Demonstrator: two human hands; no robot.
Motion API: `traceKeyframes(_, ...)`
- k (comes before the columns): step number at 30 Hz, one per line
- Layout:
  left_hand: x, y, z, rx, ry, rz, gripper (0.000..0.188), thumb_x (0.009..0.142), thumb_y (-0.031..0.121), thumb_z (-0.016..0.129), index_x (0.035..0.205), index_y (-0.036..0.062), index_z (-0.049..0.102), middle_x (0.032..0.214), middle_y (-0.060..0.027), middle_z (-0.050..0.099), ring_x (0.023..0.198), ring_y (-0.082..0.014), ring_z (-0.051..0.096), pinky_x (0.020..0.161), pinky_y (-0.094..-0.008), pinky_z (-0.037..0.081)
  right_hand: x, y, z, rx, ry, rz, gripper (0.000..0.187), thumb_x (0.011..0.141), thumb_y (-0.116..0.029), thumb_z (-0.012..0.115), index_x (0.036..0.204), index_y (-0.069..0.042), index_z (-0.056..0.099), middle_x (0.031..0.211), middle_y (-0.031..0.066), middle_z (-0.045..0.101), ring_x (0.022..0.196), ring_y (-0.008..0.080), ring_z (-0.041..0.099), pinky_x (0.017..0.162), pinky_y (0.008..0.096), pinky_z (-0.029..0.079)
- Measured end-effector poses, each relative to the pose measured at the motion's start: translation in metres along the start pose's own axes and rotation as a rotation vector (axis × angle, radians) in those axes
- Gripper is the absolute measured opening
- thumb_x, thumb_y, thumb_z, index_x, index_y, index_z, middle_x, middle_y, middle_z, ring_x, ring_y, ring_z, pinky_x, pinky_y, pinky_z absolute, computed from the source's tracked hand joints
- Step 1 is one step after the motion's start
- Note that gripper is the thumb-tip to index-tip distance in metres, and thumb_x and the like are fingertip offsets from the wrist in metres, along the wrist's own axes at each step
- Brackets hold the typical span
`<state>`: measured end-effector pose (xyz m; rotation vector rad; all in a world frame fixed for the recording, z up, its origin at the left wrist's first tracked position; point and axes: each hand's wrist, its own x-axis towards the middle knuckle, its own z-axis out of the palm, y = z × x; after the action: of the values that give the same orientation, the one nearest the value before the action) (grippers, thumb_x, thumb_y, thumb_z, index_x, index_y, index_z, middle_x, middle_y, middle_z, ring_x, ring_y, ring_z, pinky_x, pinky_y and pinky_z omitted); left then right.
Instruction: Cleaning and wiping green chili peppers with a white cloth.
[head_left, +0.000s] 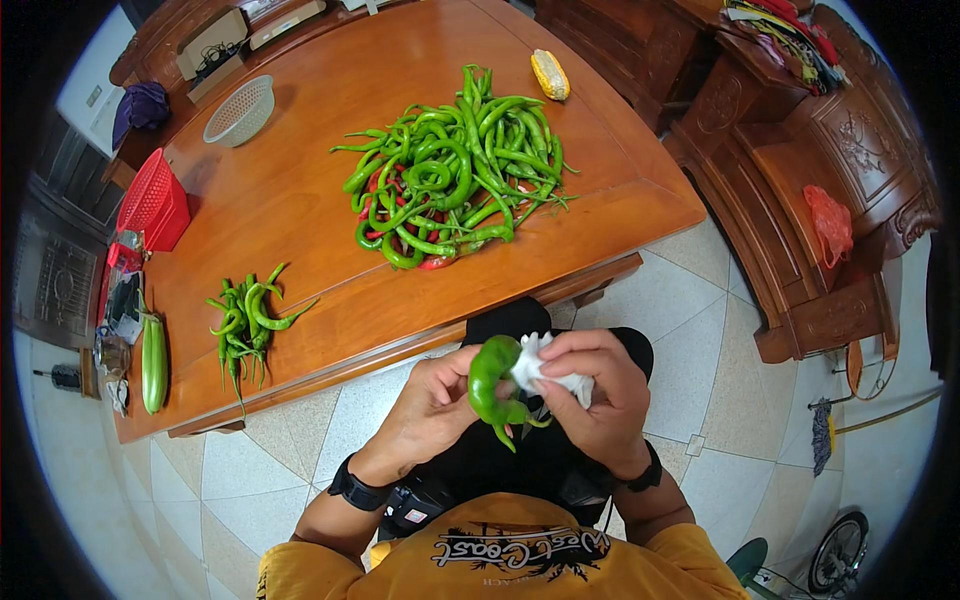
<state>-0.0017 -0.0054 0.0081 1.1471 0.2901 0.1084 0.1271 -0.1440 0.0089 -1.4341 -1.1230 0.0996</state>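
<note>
A large curled green chili pepper is held over my lap, off the table's front edge. Around its left side my left hand is closed, thumb and fingers gripping it. My right hand pinches a crumpled white tissue, which touches the pepper's right side. On the wooden table lies a big heap of long green peppers with some red ones among them. A smaller pile of thin green peppers rests nearer the left front edge.
Along the table's left side are a long green gourd-like vegetable, a red basket and a pale colander. A corn cob lies at the far right. Carved wooden seating stands to the right, with a red bag on it.
</note>
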Motion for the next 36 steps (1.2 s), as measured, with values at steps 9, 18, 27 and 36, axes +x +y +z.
traceKeyframes(9,0.0,-0.003,-0.001,0.03,-0.086,0.028,0.027,0.088,-0.005,0.054,0.114,-0.0019,0.056,0.098,-0.005,0.063,0.083,-0.0094,0.061,0.071,-0.0231,0.051,0.003,-0.009,-0.002,0.166,-0.128,-0.094,0.022,0.069,0.005,0.072,0.087,-0.004,0.063,0.095,0.0111,0.062,0.084,0.0225,0.063,0.074,0.0292,0.05)
traceKeyframes(18,-0.001,0.001,0.004,0.117,-0.123,-0.032,0.021,0.088,0.003,0.06,0.109,-0.002,0.06,0.096,-0.0013,0.061,0.087,-0.0061,0.056,0.077,-0.0214,0.046,0.004,0.001,-0.003,0.044,0.055,0.001,0.023,0.07,0.004,0.071,0.09,-0.003,0.061,0.095,0.0117,0.062,0.084,0.0228,0.062,0.074,0.0292,0.049)
traceKeyframes(27,-0.001,0.003,-0.001,0.154,-0.011,0.018,0.027,0.085,0.005,0.064,0.112,0.0019,0.061,0.095,-0.0006,0.065,0.086,-0.0055,0.057,0.076,-0.0216,0.048,0.001,0.003,-0.004,0.054,-0.025,0.033,0.023,0.071,0.002,0.072,0.091,-0.004,0.062,0.094,0.0116,0.063,0.082,0.022,0.063,0.072,0.0289,0.05)
traceKeyframes(36,0.0,0.0,-0.002,0.304,-0.053,0.069,0.027,0.083,-0.006,0.06,0.109,-0.0013,0.06,0.098,-0.0037,0.061,0.088,-0.0077,0.057,0.078,-0.0224,0.046,0.002,-0.005,-0.002,0.136,-0.108,-0.03,0.019,0.07,0.003,0.072,0.086,-0.002,0.062,0.092,0.0108,0.062,0.081,0.0186,0.062,0.072,0.0281,0.05)
